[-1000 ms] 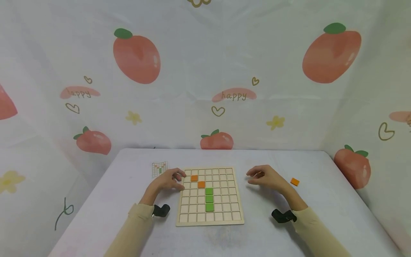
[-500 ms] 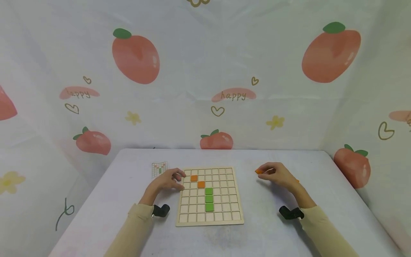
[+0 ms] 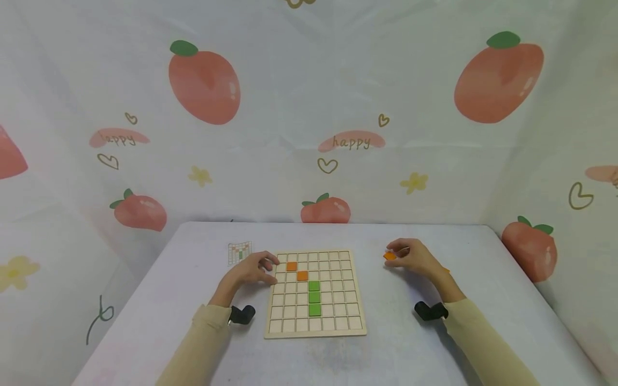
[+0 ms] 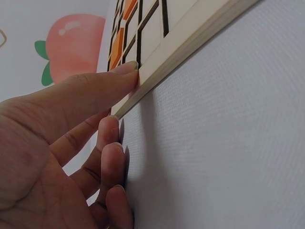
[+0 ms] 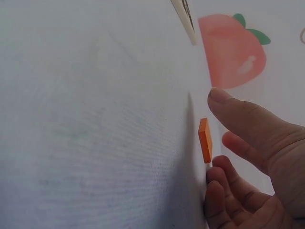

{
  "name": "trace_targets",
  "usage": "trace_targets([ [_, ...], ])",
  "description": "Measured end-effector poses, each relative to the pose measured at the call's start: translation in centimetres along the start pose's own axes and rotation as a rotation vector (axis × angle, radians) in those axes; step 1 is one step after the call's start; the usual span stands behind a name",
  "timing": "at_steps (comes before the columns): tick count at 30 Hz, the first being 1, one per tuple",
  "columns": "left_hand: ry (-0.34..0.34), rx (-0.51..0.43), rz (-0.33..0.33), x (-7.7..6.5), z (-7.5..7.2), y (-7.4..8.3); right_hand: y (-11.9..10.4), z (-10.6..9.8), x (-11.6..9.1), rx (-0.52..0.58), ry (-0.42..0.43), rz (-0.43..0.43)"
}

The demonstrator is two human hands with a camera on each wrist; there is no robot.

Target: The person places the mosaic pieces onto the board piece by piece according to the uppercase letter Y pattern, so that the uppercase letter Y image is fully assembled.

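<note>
**Orange tile held beside the grid board**

White cloth printed with peaches, hearts and the word "happy" hangs behind a pale bench (image 3: 415, 343). Over its right half, off the board's far right corner, the right hand (image 3: 417, 257) pinches a small orange tile (image 3: 389, 255) at its fingertips. This tile is a thin, flat square of plain orange (the right wrist view shows it edge-on, as a narrow slab (image 5: 205, 140) lifted clear of the cloth, held at one end by the fingers while the thumb (image 5: 238, 114) stands just above it). Being square, it has no real long axis; its broad faces stand steeply to the bench, one thin edge toward the surface.

To the left lies a wooden grid board (image 3: 315, 332), flat on the bench. Two orange tiles (image 3: 292, 266) sit in its upper left cells, stepping diagonally, and three green tiles (image 3: 314, 297) form a column near the middle. The left hand (image 3: 251, 271) rests at the board's left edge; its grip is relaxed, with the thumb (image 4: 95, 86) lying straight along the rim and the fingertips pressed to the cloth.

Beyond that hand lies a small pattern card (image 3: 240, 252). Black wrist mounts (image 3: 241, 314) sit at both beige sleeves.
</note>
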State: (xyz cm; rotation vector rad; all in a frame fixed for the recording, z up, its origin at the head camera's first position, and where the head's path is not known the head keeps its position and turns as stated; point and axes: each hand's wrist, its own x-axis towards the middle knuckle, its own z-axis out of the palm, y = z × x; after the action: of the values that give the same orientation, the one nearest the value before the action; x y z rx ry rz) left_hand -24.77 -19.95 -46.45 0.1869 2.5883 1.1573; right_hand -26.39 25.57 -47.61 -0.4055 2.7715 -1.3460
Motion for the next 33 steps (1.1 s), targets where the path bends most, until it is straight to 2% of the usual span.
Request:
trace_targets([
  [11,0.000,-0.002,0.013,-0.07,-0.08,0.04,0.14,0.09,0.74,-0.021,-0.013,-0.025],
  [21,0.003,-0.010,-0.012,0.00,0.03,0.04,0.38,0.05,0.85,-0.031,-0.011,-0.043],
  [33,-0.001,-0.001,0.012,-0.14,-0.02,0.00,0.65,0.03,1.06,0.015,-0.039,-0.090],
])
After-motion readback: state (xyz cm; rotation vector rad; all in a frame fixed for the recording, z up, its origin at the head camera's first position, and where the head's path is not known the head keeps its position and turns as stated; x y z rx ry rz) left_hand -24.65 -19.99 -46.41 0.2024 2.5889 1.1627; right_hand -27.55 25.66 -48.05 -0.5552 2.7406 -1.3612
